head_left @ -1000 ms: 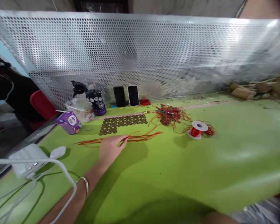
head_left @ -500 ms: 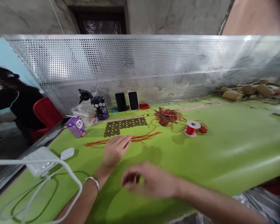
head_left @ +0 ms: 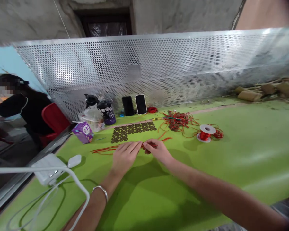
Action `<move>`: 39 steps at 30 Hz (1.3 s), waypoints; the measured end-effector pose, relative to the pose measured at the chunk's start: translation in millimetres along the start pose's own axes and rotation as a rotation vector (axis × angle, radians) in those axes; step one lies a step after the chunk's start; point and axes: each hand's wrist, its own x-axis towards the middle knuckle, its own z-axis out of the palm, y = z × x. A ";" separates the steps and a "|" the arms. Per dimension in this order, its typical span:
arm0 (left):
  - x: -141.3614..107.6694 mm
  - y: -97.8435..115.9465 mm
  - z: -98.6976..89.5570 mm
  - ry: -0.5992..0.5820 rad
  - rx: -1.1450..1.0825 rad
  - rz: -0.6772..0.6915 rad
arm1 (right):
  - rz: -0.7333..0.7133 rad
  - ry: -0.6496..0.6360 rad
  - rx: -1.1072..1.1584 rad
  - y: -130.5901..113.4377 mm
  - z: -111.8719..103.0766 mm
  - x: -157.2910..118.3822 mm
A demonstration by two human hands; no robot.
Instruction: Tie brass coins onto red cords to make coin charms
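Note:
Red cords [head_left: 103,149] lie across the green table, running beneath my left hand [head_left: 126,155], whose fingers are pressed together on them. My right hand [head_left: 156,149] is closed on the cords right beside the left fingertips, with a small dark reddish bit under its fingers. Just behind the hands lies a flat mat of brown coin-like rings [head_left: 132,129]. A tangled pile of red cords and brown pieces [head_left: 178,120] is behind and to the right. Further right stands a white spool of red cord [head_left: 204,134].
Behind are two phones [head_left: 141,104], a dark bottle [head_left: 107,112] and a perforated metal screen [head_left: 159,64]. At left are a purple box [head_left: 83,132], a white charger [head_left: 48,166] with cables, and a seated person [head_left: 31,109]. Brown rolls [head_left: 249,96] lie far right.
My right hand has moved forward from the bare table to the cords beside my left hand and closed there. My left hand stays on the cords. The view has shifted slightly.

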 end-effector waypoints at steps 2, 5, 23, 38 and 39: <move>0.1 0.1 1.9 -0.007 0.002 0.030 | 0.021 0.003 0.028 0.5 -3.4 0.9; 0.2 0.5 3.9 0.005 0.003 0.082 | 0.057 0.006 0.064 0.7 -7.0 -0.2; 0.9 11.2 3.7 0.019 -0.379 -0.105 | 0.093 -0.026 0.106 -8.0 -12.0 -13.8; 3.3 35.5 5.1 -0.182 -1.431 -0.904 | -0.078 -0.196 0.092 -9.8 -18.7 -14.0; 2.2 36.1 5.1 -0.158 -1.466 -0.925 | -0.088 -0.241 0.113 -9.3 -19.6 -14.2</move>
